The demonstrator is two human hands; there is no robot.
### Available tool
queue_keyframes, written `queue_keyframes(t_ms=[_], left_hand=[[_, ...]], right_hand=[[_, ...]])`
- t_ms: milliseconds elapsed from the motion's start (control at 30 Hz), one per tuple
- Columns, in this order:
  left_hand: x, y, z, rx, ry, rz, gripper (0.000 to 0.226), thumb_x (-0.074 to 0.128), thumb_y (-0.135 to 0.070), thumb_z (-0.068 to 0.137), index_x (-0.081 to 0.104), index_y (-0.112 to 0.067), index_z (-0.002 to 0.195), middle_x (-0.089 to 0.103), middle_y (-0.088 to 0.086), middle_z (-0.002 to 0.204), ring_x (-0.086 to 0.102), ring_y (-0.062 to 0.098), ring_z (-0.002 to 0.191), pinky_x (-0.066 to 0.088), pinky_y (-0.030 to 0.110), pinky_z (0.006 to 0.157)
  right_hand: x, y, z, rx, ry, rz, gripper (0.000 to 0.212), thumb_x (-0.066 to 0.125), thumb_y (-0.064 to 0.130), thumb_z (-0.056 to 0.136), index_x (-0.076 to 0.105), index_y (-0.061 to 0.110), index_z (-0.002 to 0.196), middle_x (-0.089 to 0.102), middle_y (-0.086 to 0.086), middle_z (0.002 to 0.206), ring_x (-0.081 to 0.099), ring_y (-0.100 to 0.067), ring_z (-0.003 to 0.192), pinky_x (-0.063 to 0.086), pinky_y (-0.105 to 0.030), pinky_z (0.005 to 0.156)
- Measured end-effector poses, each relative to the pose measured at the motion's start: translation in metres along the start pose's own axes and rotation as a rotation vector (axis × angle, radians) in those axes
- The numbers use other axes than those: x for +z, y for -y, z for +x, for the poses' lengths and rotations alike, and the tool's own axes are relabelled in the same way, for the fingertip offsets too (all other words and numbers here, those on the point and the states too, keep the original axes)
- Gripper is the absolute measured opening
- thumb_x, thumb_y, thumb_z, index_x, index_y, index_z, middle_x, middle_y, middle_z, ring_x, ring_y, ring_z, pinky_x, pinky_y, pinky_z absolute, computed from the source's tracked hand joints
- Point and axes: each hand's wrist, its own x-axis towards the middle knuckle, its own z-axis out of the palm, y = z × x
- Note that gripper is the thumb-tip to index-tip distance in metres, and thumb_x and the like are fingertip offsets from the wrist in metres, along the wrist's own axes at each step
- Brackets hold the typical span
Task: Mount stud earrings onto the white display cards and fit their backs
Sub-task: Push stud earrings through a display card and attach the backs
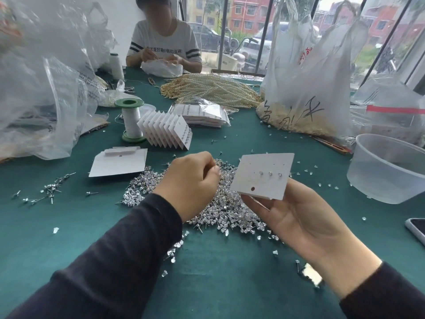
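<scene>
My right hand [299, 217] grips the display card [262, 178] face-up for loading; my left hand [190, 180] curls over the mid-table stud pile [220, 212], contents untellable.

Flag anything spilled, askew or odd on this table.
Only working mess: loose studs lie strewn left of the main pile, and clear backs are scattered across the green cloth. The card in the right hand looks flat and undamaged.

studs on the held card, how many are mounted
3, in one row on the white card in the right hand: left stud, middle stud, right stud. None seem hidden.
</scene>
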Motion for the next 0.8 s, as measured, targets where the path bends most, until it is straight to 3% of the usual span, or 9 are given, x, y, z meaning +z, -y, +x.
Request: queue_keyframes(t_ms=[233,367,400,467,567,667,800], left_hand=[[-0.008,0.013,0.006,-0.096,-0.042,0.09,0.011,0.067,-0.024,0.079,0.069,-0.019,0.069,0.054,-0.015,0.057,0.045,-0.003,0.054,0.029,0.007,0.051],[-0.007,0.019,0.007,-0.159,-0.068,0.201,0.009,0.069,-0.019,0.077,0.067,-0.019,0.068,0.06,-0.009,0.066,0.057,0.012,0.072,0.044,0.023,0.069],[-0.007,0.019,0.007,-0.174,-0.093,0.231,0.004,0.067,-0.018,0.079,0.069,-0.018,0.076,0.066,-0.004,0.074,0.06,0.017,0.08,0.047,0.029,0.077],[-0.005,0.021,0.008,-0.183,-0.147,0.314,0.022,0.061,-0.013,0.083,0.068,-0.014,0.103,0.069,0.005,0.099,0.06,0.024,0.096,0.045,0.033,0.091],[0.0,0.019,0.006,-0.075,-0.073,0.302,0.037,0.058,-0.023,0.086,0.057,-0.018,0.123,0.061,0.007,0.114,0.051,0.022,0.108,0.036,0.031,0.097],[0.012,0.012,0.001,0.015,0.097,0.327,0.034,0.058,-0.038,0.085,0.062,-0.026,0.115,0.053,0.0,0.109,0.043,0.018,0.109,0.034,0.033,0.101],[0.018,0.012,0.002,0.007,0.128,0.289,0.018,0.059,-0.032,0.086,0.07,-0.022,0.096,0.058,0.001,0.103,0.048,0.018,0.103,0.034,0.027,0.093]], right_hand=[[-0.001,0.0,0.001,-0.01,-0.003,0.003,0.033,0.068,0.016,0.057,0.075,0.008,0.088,0.07,-0.016,0.101,0.068,-0.026,0.089,0.053,-0.041,0.084],[-0.002,0.0,0.001,-0.007,-0.014,-0.003,0.031,0.066,0.015,0.06,0.075,0.007,0.089,0.07,-0.016,0.102,0.068,-0.026,0.09,0.054,-0.041,0.084],[-0.001,0.0,0.001,-0.006,-0.019,-0.006,0.031,0.066,0.015,0.061,0.075,0.006,0.09,0.07,-0.016,0.102,0.068,-0.026,0.09,0.053,-0.042,0.084],[-0.001,-0.001,0.002,-0.006,-0.035,-0.012,0.033,0.065,0.014,0.062,0.073,0.005,0.093,0.07,-0.017,0.103,0.067,-0.027,0.09,0.053,-0.042,0.084],[-0.001,-0.001,0.002,-0.014,-0.044,-0.021,0.03,0.064,0.014,0.063,0.073,0.006,0.09,0.07,-0.016,0.101,0.067,-0.026,0.089,0.053,-0.042,0.085],[0.0,-0.001,0.001,-0.019,-0.048,-0.029,0.027,0.064,0.014,0.062,0.074,0.007,0.087,0.07,-0.016,0.099,0.067,-0.026,0.087,0.052,-0.041,0.085],[0.001,0.0,0.001,-0.019,-0.056,-0.04,0.028,0.064,0.014,0.06,0.074,0.006,0.085,0.07,-0.016,0.098,0.066,-0.026,0.086,0.051,-0.043,0.086]])
